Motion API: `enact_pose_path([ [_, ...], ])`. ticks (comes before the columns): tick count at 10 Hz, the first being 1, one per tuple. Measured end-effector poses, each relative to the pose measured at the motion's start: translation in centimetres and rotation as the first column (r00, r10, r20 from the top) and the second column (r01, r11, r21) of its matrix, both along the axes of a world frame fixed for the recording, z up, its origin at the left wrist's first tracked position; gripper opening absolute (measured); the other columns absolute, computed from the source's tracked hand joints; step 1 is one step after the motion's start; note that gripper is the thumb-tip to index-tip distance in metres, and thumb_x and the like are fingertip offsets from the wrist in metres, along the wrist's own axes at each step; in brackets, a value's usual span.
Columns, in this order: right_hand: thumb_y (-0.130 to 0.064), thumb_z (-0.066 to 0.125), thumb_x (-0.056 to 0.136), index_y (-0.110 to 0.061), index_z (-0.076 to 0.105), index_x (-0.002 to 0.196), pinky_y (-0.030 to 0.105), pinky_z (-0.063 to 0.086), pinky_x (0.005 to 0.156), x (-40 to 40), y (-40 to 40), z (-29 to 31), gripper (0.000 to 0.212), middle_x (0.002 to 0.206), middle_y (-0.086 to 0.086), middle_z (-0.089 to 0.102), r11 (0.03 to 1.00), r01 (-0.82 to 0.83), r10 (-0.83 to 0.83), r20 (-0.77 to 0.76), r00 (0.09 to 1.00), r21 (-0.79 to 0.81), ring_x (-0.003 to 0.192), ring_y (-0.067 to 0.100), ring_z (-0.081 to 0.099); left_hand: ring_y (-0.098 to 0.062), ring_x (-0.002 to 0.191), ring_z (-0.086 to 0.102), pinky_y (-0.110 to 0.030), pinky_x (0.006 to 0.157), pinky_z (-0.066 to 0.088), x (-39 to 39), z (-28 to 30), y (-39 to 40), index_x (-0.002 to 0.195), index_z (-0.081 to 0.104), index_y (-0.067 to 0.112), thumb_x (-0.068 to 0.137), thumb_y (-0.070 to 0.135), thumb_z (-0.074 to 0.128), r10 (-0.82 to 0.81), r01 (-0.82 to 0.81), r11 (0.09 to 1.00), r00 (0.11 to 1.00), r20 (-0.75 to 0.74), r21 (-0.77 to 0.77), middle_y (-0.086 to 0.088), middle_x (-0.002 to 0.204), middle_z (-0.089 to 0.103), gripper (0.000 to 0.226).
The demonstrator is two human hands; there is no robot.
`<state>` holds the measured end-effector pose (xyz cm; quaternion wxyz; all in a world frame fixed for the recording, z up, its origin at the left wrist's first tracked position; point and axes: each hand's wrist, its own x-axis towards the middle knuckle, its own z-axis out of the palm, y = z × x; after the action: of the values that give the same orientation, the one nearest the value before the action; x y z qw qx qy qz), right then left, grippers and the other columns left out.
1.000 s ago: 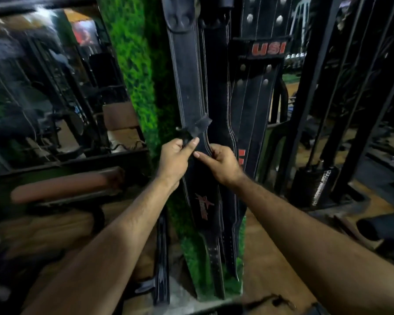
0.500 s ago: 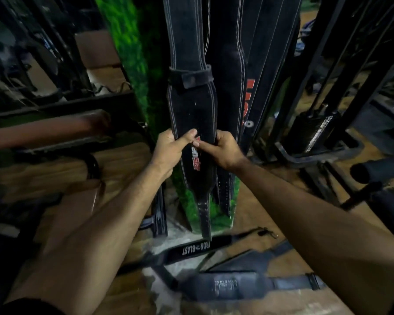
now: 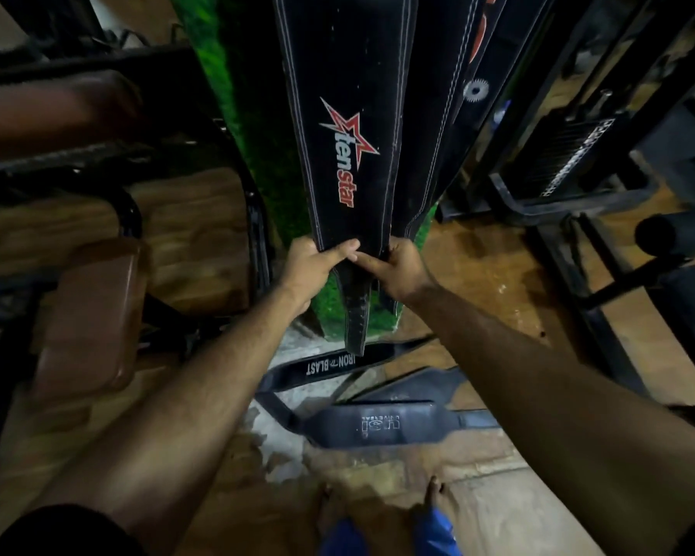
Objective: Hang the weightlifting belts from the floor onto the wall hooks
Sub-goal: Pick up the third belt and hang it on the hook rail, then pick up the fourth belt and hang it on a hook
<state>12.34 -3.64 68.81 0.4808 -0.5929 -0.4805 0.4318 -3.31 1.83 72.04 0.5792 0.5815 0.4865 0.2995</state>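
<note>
A black belt marked "ten star" (image 3: 350,114) hangs down against the green turf wall (image 3: 257,126). My left hand (image 3: 314,266) and my right hand (image 3: 402,270) both pinch it near its narrow lower end, thumbs on the front. More black belts (image 3: 494,58) hang beside it on the right. On the floor below lie a belt marked "IRON BLAST" (image 3: 326,367) and a wider belt with a "USI" logo (image 3: 378,425). The hooks are out of view above.
A brown padded bench (image 3: 89,315) with a black frame stands at the left. A black weight machine (image 3: 570,162) and a padded roller (image 3: 675,234) stand at the right. My bare feet (image 3: 382,511) are on the wooden floor.
Both hands have slid down the hanging belt from its middle to its lower end. The view has tilted down, bringing the floor belts and my feet into sight.
</note>
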Motion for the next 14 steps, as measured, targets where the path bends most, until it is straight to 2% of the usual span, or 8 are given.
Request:
enact_pose_path([
  [2,-0.064,0.069,0.079,-0.013,0.057,0.060,0.040,0.040,0.052,0.0,-1.0,-5.1,0.056,0.056,0.000,0.051,0.990,0.007,0.021,0.196,0.980,-0.143,0.055,0.011,0.048,-0.015,0.057,0.043,-0.031,0.057,0.035,-0.2,-6.1,-1.7,0.060,0.048,0.009,0.078,0.045,0.082,0.136,-0.141,0.989,0.985,-0.105,-0.038,-0.004,0.058,0.041,0.053],
  [3,-0.054,0.071,0.083,-0.018,0.037,0.056,0.036,0.025,0.053,-0.6,-2.6,-7.7,0.057,0.054,-0.001,0.028,0.987,0.009,0.032,0.254,0.967,-0.162,0.053,0.015,0.030,-0.006,0.046,0.022,-0.027,0.045,0.021,0.1,-8.8,-3.9,0.058,0.027,0.022,0.085,0.027,0.080,0.169,-0.171,0.985,0.974,-0.149,-0.004,0.001,0.057,0.019,0.060],
  [5,-0.048,0.074,0.085,-0.021,0.052,0.058,0.029,0.033,0.053,-1.2,-5.7,-11.6,0.044,0.052,-0.009,0.046,0.935,0.134,-0.023,0.321,0.947,-0.329,0.052,0.009,0.042,-0.019,0.058,0.041,-0.037,0.049,0.036,-0.1,-13.8,-6.2,0.065,0.049,0.003,0.084,0.044,0.077,0.107,-0.118,0.993,0.938,-0.330,-0.016,-0.011,0.063,0.043,0.053],
  [7,-0.025,0.075,0.089,-0.015,0.069,0.117,0.028,0.054,0.083,-1.3,-10.1,-14.2,0.030,0.099,-0.002,0.065,0.707,-0.020,0.050,0.022,0.999,-0.707,0.092,0.017,0.063,-0.032,0.099,0.069,-0.034,0.081,0.052,-3.0,-17.6,-11.3,0.109,0.073,0.003,0.095,0.025,0.067,-0.020,-0.102,0.976,0.833,-0.552,-0.190,-0.017,0.108,0.075,0.027],
  [8,-0.020,0.070,0.093,-0.006,0.065,0.124,0.030,0.055,0.079,-2.4,-13.6,-14.7,0.035,0.098,0.002,0.065,0.642,-0.030,-0.019,-0.056,0.998,-0.766,0.092,0.021,0.064,-0.029,0.087,0.068,-0.037,0.075,0.051,-4.3,-19.3,-14.2,0.099,0.075,-0.002,0.094,0.017,0.068,-0.165,-0.027,0.943,0.828,-0.536,-0.331,-0.023,0.100,0.075,0.021],
  [10,-0.014,0.057,0.101,-0.019,0.060,0.087,0.036,0.054,0.073,-2.8,-16.9,-17.2,0.016,0.086,0.001,0.063,0.588,-0.016,-0.202,-0.166,0.965,-0.809,0.076,0.017,0.062,-0.012,0.054,0.055,-0.020,0.052,0.040,-3.9,-21.1,-17.4,0.082,0.078,-0.002,0.094,0.025,0.069,-0.140,-0.020,0.945,0.877,-0.459,-0.327,-0.016,0.073,0.070,0.031],
  [12,-0.017,0.049,0.105,-0.007,0.063,0.099,0.029,0.049,0.069,-1.1,-17.2,-20.1,0.019,0.093,0.011,0.065,0.507,-0.002,-0.353,-0.210,0.912,-0.862,0.074,0.019,0.060,-0.039,0.097,0.071,-0.046,0.089,0.058,-2.2,-24.0,-17.4,0.103,0.073,-0.004,0.097,0.003,0.057,-0.154,0.018,0.941,0.912,-0.380,-0.338,-0.025,0.105,0.073,0.018],
  [14,-0.018,0.047,0.107,-0.010,0.060,0.081,0.035,0.050,0.075,0.2,-14.4,-30.4,0.030,0.077,0.006,0.061,0.427,0.039,-0.564,-0.233,0.792,-0.903,0.069,0.021,0.058,-0.025,0.083,0.065,-0.028,0.074,0.048,-0.5,-33.4,-14.0,0.100,0.074,-0.001,0.096,0.005,0.060,-0.261,0.123,0.931,0.883,-0.389,-0.344,-0.023,0.101,0.074,0.015],
])
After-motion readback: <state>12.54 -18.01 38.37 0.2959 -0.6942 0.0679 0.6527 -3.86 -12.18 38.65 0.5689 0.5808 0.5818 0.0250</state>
